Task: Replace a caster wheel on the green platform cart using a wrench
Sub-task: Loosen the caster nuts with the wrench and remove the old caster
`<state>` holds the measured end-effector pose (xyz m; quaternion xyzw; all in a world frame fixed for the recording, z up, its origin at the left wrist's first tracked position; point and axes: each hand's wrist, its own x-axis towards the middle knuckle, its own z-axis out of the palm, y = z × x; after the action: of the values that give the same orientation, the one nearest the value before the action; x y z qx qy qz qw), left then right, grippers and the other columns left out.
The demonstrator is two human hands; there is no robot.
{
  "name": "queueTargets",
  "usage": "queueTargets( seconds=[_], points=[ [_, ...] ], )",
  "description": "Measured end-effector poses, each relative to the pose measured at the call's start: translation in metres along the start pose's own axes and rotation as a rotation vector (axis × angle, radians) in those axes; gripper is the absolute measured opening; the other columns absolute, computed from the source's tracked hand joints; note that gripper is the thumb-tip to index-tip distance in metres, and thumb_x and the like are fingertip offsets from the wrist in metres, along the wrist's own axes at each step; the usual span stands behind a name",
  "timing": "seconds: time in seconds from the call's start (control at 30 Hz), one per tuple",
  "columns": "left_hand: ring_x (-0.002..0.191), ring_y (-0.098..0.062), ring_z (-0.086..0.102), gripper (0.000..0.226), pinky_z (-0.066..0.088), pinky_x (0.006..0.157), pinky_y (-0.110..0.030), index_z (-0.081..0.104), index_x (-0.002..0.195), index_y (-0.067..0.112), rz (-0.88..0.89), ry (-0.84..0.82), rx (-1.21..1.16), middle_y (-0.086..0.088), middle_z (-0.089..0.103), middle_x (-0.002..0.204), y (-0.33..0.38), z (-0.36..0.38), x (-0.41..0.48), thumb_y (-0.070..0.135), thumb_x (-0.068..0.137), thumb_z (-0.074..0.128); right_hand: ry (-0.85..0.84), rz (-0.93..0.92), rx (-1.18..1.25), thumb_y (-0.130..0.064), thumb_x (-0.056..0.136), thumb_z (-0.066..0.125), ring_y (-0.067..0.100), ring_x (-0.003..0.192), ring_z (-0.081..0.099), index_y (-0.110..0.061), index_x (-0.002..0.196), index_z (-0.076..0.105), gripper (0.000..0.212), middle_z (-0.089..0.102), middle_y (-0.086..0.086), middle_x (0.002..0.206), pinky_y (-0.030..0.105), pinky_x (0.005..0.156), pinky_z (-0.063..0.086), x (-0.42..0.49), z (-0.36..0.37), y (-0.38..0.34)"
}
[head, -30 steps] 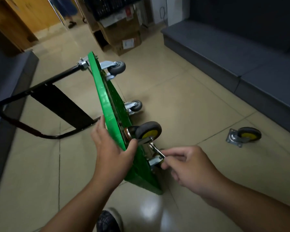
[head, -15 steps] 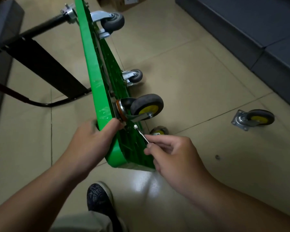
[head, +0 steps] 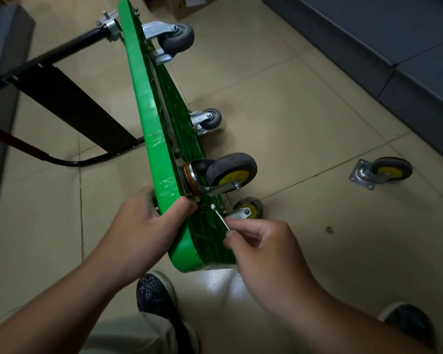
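Note:
The green platform cart [head: 149, 118] stands on its long edge on the floor, underside facing right. A caster with a yellow hub [head: 230, 171] sits on its near upper corner. My left hand [head: 143, 226] grips the cart's near edge just below that caster, thumb on the underside. My right hand [head: 261, 244] pinches a thin silver wrench [head: 219, 215] whose head is at the caster's mounting plate. Another yellow-hub caster [head: 250, 210] shows at the lower near corner. A loose caster [head: 384, 172] lies on the floor to the right.
The cart's black folding handle [head: 69, 98] lies flat on the floor to the left. Two grey casters [head: 175, 38] [head: 210, 118] are on the far end. A grey sofa base [head: 384, 42] runs along the right. A small nut [head: 329, 229] lies on the tiles. My shoes [head: 155, 292] are below.
The view has dropped and closed in on the cart's near end. My left hand slid down the edge to below the caster. My right hand brought the wrench up to the mounting plate.

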<state>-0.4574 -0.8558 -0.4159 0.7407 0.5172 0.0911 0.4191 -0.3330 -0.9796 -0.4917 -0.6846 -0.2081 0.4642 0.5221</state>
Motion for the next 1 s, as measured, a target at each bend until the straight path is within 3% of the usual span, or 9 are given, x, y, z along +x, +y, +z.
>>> queueTargets(
  seconds=[0.07,0.23,0.33,0.37,0.53,0.7,0.83,0.93,1.0],
  points=[
    [0.068,-0.008,0.07,0.056,0.051,0.06,-0.031,0.066,0.091,0.022,-0.005,0.018,0.02,0.012,0.074,0.082,0.0,0.0,0.004,0.071,0.067,0.054,-0.04,0.057,0.037,-0.016,0.096,0.066,-0.001,0.046,0.055,-0.022,0.117,0.077,0.024,0.066,-0.018,0.058,0.016,0.049,0.042,0.002,-0.002,0.005],
    [0.094,-0.005,0.069,0.059,0.054,0.08,-0.033,0.055,0.128,0.038,-0.014,0.111,-0.063,0.015,0.071,0.108,-0.003,0.001,0.017,0.071,0.079,0.051,-0.081,0.061,0.065,-0.018,0.097,0.064,0.004,0.04,0.047,-0.026,0.112,0.076,0.02,0.064,-0.01,0.052,0.021,0.043,0.038,0.006,0.002,0.006],
    [0.113,0.008,0.06,0.081,0.053,0.094,-0.034,0.025,0.152,0.054,0.118,0.174,-0.019,0.053,0.053,0.113,0.003,0.001,0.012,0.071,0.079,0.057,-0.066,0.05,0.046,-0.02,0.096,0.065,0.002,0.043,0.05,-0.024,0.115,0.076,0.022,0.064,-0.014,0.055,0.02,0.047,0.04,0.006,0.003,0.006],
    [0.121,0.007,0.055,0.091,0.052,0.102,-0.04,0.018,0.156,0.054,0.148,0.187,0.013,0.055,0.046,0.118,0.004,0.001,0.009,0.073,0.076,0.057,-0.058,0.049,0.038,-0.02,0.096,0.065,0.0,0.045,0.052,-0.023,0.116,0.077,0.023,0.063,-0.015,0.057,0.018,0.05,0.041,0.005,0.004,0.006],
    [0.138,-0.013,0.052,0.091,0.047,0.112,-0.051,0.015,0.158,0.057,0.219,0.158,0.064,0.015,0.044,0.158,-0.002,0.005,-0.003,0.07,0.076,0.052,-0.044,0.092,0.059,-0.018,0.097,0.064,-0.004,0.046,0.052,-0.02,0.116,0.077,0.023,0.058,-0.021,0.053,0.012,0.051,0.038,0.0,0.01,-0.001],
    [0.139,-0.015,0.05,0.095,0.045,0.115,-0.05,0.015,0.161,0.049,0.198,0.169,0.046,0.012,0.043,0.159,-0.004,0.008,-0.003,0.066,0.074,0.049,-0.009,0.097,0.027,-0.015,0.097,0.064,-0.002,0.049,0.052,-0.015,0.112,0.078,0.02,0.064,-0.012,0.062,0.015,0.053,0.04,-0.002,0.016,-0.014],
    [0.139,-0.014,0.051,0.094,0.045,0.114,-0.048,0.017,0.161,0.049,0.193,0.174,0.026,0.011,0.046,0.157,-0.003,0.009,-0.002,0.063,0.075,0.051,0.014,0.241,0.118,-0.011,0.096,0.064,0.006,0.052,0.055,-0.013,0.102,0.079,0.016,0.067,-0.003,0.066,0.018,0.05,0.041,0.0,0.02,-0.026],
    [0.14,-0.012,0.049,0.092,0.044,0.115,-0.048,0.017,0.161,0.049,0.188,0.179,0.021,0.012,0.044,0.158,-0.004,0.009,-0.002,0.065,0.077,0.05,-0.054,0.281,0.083,-0.006,0.093,0.062,0.023,0.065,0.059,0.001,0.101,0.073,0.016,0.066,0.012,0.079,0.029,0.058,0.049,0.005,0.016,-0.041],
    [0.142,-0.01,0.047,0.088,0.042,0.117,-0.047,0.016,0.161,0.05,0.191,0.18,0.014,0.013,0.042,0.16,-0.006,0.01,-0.002,0.07,0.08,0.044,-0.124,0.315,0.076,-0.002,0.092,0.057,0.024,0.058,0.057,0.006,0.096,0.068,0.014,0.062,0.016,0.076,0.03,0.052,0.048,0.009,0.014,-0.055]
  ],
)
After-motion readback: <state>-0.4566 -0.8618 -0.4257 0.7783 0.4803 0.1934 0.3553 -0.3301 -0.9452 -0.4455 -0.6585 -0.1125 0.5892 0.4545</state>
